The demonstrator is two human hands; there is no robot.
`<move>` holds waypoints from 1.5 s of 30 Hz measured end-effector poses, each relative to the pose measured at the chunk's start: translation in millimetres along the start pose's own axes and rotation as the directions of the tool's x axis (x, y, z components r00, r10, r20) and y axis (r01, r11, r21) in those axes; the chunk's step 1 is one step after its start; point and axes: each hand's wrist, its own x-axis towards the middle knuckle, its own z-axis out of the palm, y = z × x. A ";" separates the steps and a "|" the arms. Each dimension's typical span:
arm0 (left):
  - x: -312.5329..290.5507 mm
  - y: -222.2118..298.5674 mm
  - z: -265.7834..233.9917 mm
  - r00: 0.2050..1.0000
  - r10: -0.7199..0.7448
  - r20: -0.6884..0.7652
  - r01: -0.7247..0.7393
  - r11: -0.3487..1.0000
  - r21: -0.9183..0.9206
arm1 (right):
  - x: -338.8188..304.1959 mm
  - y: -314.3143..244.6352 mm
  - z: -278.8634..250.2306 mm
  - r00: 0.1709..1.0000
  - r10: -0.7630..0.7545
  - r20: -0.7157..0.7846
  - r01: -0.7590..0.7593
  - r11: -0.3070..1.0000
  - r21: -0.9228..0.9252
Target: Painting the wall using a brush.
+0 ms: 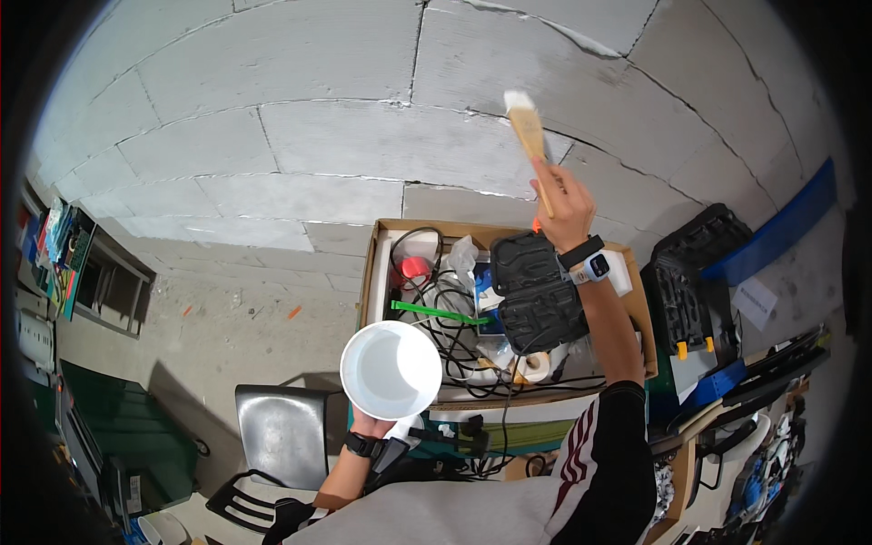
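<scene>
A flat paintbrush (527, 132) with a pale wooden handle is gripped in my right hand (568, 211), which is raised in front of the wall. Its white bristles point up at the grey block wall (345, 136); whether they touch it I cannot tell. White coating covers much of the wall, and the joints show as dark lines. Down to the left, my left hand (367, 425) is closed under a round white bucket (352, 352), supporting it from below. Inside it is a whitish content, partly lost in bright glare. The fingers under the bucket are mostly hidden.
Below my right arm stands an open cardboard box (371, 272) with black cables, a green strip (436, 312), a tape roll and a black plastic case (536, 295). A dark chair (282, 431) is left of it. An open tool case (681, 282) stands on the right.
</scene>
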 end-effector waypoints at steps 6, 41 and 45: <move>3.5 0.6 3.4 1.000 -0.010 0.009 0.010 1.000 -0.003 | 1.6 0.1 13.7 0.997 0.082 0.000 -0.081 0.987 -0.141; 4.5 1.5 -0.2 0.999 -0.014 0.036 0.015 1.000 -0.021 | 12.7 -7.4 21.1 0.933 0.333 -0.139 -0.255 0.881 0.398; 5.3 0.3 0.6 0.999 -0.020 0.034 0.021 0.999 -0.024 | 33.9 -22.3 41.8 0.945 0.325 -0.046 -0.283 0.876 0.392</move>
